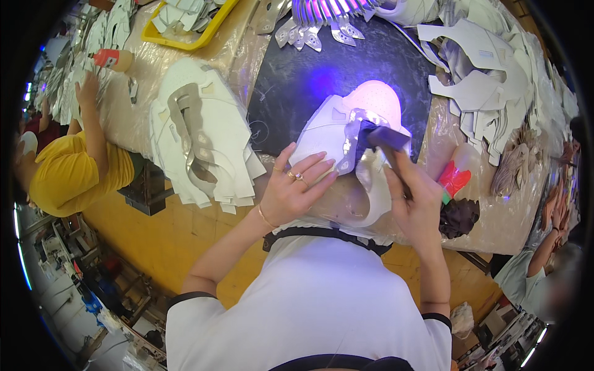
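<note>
A white shoe upper (318, 141) with a perforated toe and a silver trim piece lies on a dark mat (281, 80) in front of me. My left hand (294, 193) rests on its left side, fingers stretched out and spread. My right hand (417, 201) is closed around the handle of a hammer (388, 137). The dark hammer head is over the silver trim, covering part of it; whether it touches is hard to tell. A curved white end of the upper hangs toward me between my hands.
White shoe uppers (229, 151) are stacked at the left, with more cut pieces (489, 68) piled at the right. A glowing purple lamp (328, 9) stands at the back. A yellow tray (198, 42), a red-capped bottle (114, 59) and a person in yellow (80, 170) are farther left.
</note>
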A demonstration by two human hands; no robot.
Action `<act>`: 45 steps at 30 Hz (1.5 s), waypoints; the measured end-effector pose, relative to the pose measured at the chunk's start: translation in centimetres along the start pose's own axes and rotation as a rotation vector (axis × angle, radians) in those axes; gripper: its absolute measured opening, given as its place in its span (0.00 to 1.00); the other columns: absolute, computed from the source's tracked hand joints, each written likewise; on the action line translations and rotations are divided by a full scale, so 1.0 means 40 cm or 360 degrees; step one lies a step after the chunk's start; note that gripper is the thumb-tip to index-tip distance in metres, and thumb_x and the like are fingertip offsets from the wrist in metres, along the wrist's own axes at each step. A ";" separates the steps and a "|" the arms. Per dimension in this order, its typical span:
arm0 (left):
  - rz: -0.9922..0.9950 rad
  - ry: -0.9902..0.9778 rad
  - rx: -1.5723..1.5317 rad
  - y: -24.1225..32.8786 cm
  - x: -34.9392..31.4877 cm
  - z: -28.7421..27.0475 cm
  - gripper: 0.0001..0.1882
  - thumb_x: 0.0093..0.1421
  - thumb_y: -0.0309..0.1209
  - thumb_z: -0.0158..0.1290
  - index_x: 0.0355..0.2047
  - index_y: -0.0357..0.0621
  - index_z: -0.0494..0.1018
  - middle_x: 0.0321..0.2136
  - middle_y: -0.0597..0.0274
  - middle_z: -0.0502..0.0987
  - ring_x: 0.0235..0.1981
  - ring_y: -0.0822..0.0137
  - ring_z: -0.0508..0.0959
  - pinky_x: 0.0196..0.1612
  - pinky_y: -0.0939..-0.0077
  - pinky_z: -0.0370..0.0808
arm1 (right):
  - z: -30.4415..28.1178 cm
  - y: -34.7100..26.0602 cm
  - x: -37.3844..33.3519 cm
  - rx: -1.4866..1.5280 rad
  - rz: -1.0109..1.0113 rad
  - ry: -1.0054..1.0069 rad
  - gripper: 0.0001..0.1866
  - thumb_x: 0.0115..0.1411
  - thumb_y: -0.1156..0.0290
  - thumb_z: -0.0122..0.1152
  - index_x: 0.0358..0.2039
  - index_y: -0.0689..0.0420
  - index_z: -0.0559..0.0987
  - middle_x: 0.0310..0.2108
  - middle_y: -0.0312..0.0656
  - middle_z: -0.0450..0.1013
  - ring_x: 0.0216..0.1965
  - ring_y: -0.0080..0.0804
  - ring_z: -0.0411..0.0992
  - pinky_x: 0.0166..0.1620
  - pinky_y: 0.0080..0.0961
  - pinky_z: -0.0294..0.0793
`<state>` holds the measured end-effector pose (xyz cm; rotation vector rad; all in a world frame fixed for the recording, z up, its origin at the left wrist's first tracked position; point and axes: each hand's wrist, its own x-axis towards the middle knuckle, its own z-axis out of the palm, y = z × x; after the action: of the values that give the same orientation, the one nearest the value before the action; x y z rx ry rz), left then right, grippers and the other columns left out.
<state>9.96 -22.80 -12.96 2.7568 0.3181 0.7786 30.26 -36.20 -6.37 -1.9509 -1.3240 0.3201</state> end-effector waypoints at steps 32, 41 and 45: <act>0.0149 -0.0299 0.0165 0.000 0.118 -0.016 0.18 0.52 0.26 0.57 0.46 0.43 0.77 0.55 0.56 0.74 0.56 0.58 0.74 0.60 0.56 0.66 | 0.074 0.052 0.013 0.0036 0.0946 0.0500 0.31 0.53 0.66 0.73 0.52 0.64 0.70 0.36 0.51 0.76 0.36 0.41 0.76 0.40 0.31 0.73; 0.0450 -0.0593 -0.0155 -0.078 0.154 0.022 0.20 0.53 0.28 0.61 0.48 0.45 0.76 0.56 0.59 0.73 0.59 0.60 0.72 0.65 0.54 0.63 | 0.078 0.117 0.123 0.0421 0.0807 0.0251 0.30 0.52 0.70 0.73 0.54 0.58 0.70 0.29 0.37 0.73 0.28 0.24 0.70 0.33 0.24 0.71; 0.0471 -0.0554 -0.0203 -0.094 0.197 0.046 0.19 0.55 0.28 0.61 0.48 0.45 0.76 0.55 0.59 0.74 0.58 0.60 0.73 0.62 0.58 0.68 | 0.036 0.173 0.203 0.0281 0.0636 0.0313 0.28 0.51 0.71 0.73 0.51 0.56 0.72 0.32 0.44 0.78 0.31 0.29 0.76 0.35 0.28 0.74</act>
<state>16.96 -17.42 -11.85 2.7801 -0.2047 0.3494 37.77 -29.74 -10.59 -2.0277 -0.7504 0.4098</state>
